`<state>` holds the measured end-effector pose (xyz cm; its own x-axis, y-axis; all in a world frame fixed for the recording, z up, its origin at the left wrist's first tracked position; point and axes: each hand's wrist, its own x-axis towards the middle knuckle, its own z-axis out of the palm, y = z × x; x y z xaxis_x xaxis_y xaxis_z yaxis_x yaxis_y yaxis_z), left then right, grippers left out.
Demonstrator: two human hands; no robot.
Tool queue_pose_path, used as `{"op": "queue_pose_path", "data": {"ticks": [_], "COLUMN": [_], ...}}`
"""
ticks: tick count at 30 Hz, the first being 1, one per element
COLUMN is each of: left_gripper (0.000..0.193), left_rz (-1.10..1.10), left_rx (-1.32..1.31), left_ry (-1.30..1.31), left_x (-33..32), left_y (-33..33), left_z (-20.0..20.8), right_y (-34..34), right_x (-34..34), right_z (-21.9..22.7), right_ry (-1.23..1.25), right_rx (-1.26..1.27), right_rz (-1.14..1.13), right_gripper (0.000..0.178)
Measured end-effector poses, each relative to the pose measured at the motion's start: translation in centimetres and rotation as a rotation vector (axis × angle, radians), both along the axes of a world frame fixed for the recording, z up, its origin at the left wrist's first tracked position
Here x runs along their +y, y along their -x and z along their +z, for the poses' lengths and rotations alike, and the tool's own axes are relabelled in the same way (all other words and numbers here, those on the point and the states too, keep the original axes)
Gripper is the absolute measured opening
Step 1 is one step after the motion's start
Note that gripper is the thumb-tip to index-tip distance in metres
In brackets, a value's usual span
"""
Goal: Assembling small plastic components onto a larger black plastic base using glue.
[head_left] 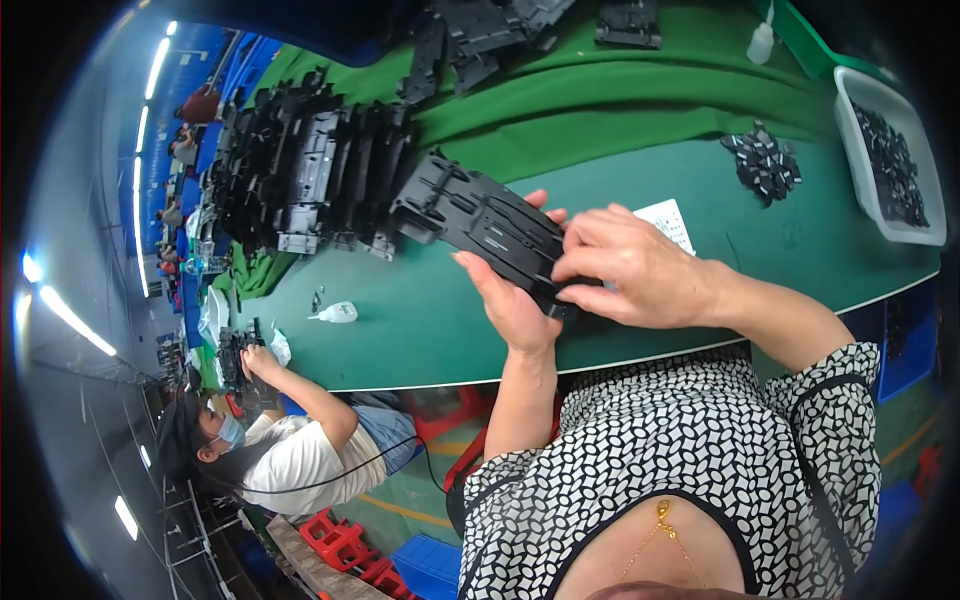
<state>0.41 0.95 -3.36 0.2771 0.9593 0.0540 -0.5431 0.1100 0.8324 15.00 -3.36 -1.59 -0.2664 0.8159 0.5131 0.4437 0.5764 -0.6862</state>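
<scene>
A long black moulded plastic part [490,225] lies tilted across my left hand [515,305], above the green table. The left thumb is on its near side and fingertips show past its far edge. My right hand [640,265] is bent over the part's right end, with thumb and fingers closing together there. Whether a small piece sits between those fingers is hidden. To the left stands a dense row of similar black plastic parts [310,180]. A pile of small black pieces [763,165] rests on the table to the right.
A white bin [848,130] of small black pieces stands at the far right. A white card [668,222] lies beyond my right hand. Small white bottles [340,313] [761,42] stand or lie about. Green cloth [600,110] covers the back. A co-worker [310,450] sits at the left.
</scene>
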Motion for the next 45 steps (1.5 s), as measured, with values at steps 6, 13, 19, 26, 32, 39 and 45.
{"op": "queue_pose_path", "data": {"ticks": [6, 13, 19, 26, 32, 39, 45], "left_gripper": [0.074, 0.071, 0.069, 0.072, 0.073, 0.071, 0.070], "left_rz": [-0.043, -0.024, -0.098, -0.147, -0.205, -0.150, -0.089], "left_rx": [-0.046, -0.033, -0.080, 0.039, 0.027, 0.103, 0.120], "left_ry": [-0.041, -0.001, -0.034, -0.150, -0.163, -0.144, -0.107], "left_x": [-0.4, -1.5, -1.3, -1.3, -1.2, -1.6, -1.4], "left_y": [0.7, 0.5, 0.7, 0.4, 0.3, 0.4, 0.6], "left_z": [-0.3, 1.1, -0.3, 0.3, 0.9, 0.6, -0.2], "right_y": [-1.0, 0.2, 0.7, -0.2, -0.9, -0.7, -0.4], "right_x": [1.0, 5.4, 6.1, 6.2, 5.7, 5.2, 4.7], "right_z": [2.1, 5.3, 6.1, 7.1, 7.7, 7.2, 7.1], "right_ry": [-0.013, -0.252, -0.169, -0.157, -0.108, -0.181, -0.064], "right_rx": [0.016, 0.078, -0.075, -0.116, -0.171, -0.122, -0.044], "right_rz": [-0.060, -0.096, -0.090, -0.072, -0.110, -0.138, -0.118], "right_gripper": [0.014, 0.023, 0.029, 0.026, 0.025, 0.025, 0.028]}}
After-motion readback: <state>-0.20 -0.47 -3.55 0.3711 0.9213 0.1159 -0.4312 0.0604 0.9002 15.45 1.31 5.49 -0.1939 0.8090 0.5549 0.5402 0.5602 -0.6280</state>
